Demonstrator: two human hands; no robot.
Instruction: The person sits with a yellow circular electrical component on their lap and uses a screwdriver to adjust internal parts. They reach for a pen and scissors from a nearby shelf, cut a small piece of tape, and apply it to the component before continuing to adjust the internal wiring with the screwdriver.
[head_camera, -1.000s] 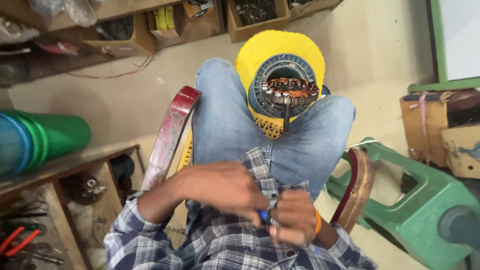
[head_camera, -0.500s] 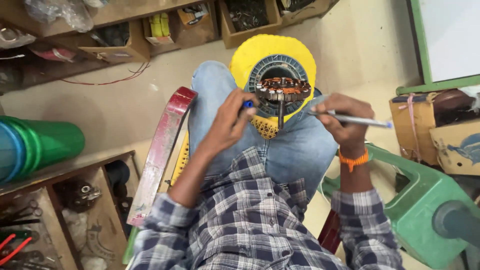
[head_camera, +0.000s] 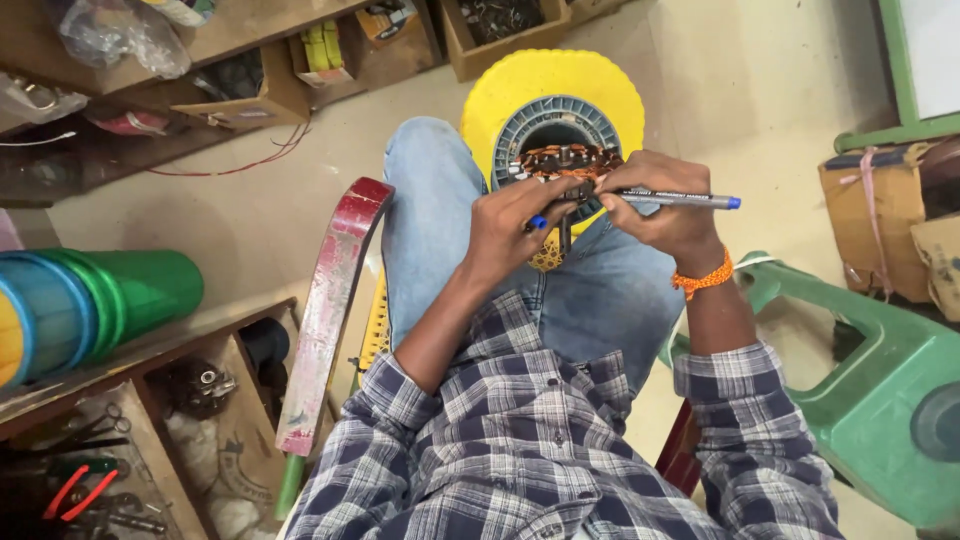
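Both hands up at the copper-wound stator (head_camera: 566, 162), which sits on the yellow stool (head_camera: 610, 90) past my knees. Left hand (head_camera: 515, 228) pinches a blue pen cap (head_camera: 538, 222), fingers curled shut. Right hand (head_camera: 665, 212) grips a grey pen (head_camera: 680, 200), resting on the stator's near edge. Green plastic stool (head_camera: 860, 390) right of stator.

Beyond both grips lies a yellow stool (head_camera: 600, 85) under a grey-blue ring (head_camera: 520, 125) with copper-brown windings (head_camera: 565, 160). The right grip (head_camera: 665, 215) holds a silver pen (head_camera: 680, 200) with a blue end; its wrist wears an orange band (head_camera: 705, 280). Sleeves are blue-white plaid (head_camera: 520, 430).
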